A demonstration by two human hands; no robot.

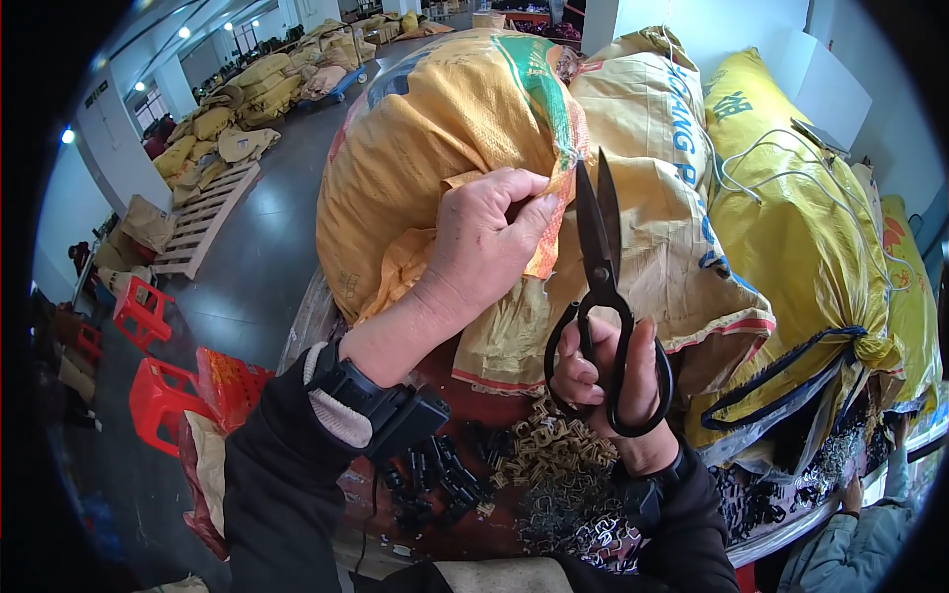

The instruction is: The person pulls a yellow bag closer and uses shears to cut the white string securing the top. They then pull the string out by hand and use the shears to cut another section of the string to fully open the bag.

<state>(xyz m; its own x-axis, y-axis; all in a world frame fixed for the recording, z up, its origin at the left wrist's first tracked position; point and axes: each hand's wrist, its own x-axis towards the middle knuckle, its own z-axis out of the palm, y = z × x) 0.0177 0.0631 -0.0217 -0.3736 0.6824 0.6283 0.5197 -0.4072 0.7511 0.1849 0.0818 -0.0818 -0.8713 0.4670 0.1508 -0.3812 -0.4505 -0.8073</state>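
Note:
My left hand pinches the hem of a large orange woven sack, with thumb and forefinger closed on the cloth. In my right hand is a pair of black-handled scissors, my fingers through the loops. Their dark blades point upward and stand parted, close beside the sack's orange-red edge strip; I cannot tell if they touch it. The sack is bulging and full, its edge with a green printed band. Behind the scissors lies a beige woven sack, its red-edged flap hanging over the table.
On the dark red table lie heaps of small brass-coloured clips, black parts and silver hooks. Yellow sacks with a white cable stand at right. Another person's sleeve shows lower right. Red stools and a pallet are left.

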